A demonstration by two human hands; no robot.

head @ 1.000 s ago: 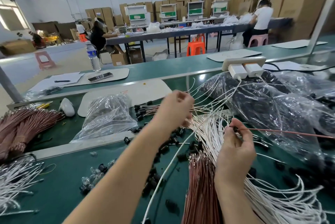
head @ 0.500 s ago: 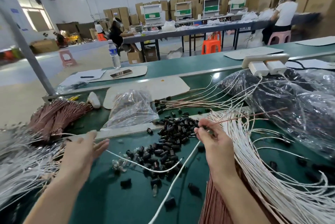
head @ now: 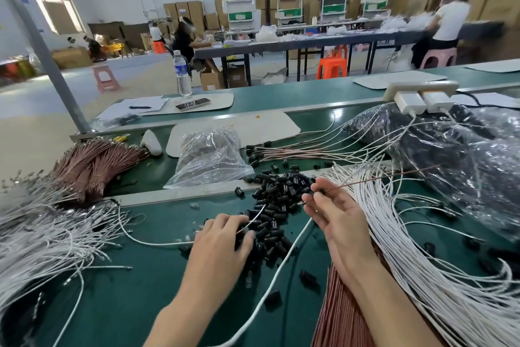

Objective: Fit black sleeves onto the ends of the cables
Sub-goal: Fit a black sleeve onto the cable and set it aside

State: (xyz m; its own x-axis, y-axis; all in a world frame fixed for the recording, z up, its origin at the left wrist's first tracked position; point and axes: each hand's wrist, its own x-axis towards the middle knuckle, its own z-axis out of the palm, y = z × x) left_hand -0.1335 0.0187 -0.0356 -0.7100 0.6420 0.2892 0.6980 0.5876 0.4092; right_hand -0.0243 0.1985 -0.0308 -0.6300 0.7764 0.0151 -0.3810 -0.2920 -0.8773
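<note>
The left hand (head: 222, 237) lies palm down on the near edge of the pile of small black plastic sleeves (head: 281, 192) on the green counter (head: 146, 299), its fingers curled around a thin white cable (head: 251, 218). The right hand (head: 334, 214), at the pile's right side, pinches a thin brown cable (head: 374, 180). Behind the pile a clear plastic bag (head: 208, 161) holds small dark pieces. Right of the pile, a bigger clear bag (head: 464, 166) holds black parts.

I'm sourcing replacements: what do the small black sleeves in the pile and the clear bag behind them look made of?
Small black sleeves: probably moulded plastic or rubber, semi-gloss; they catch highlights. Clear crinkled bag: thin glossy plastic film, shown by wrinkles and glare.
</note>
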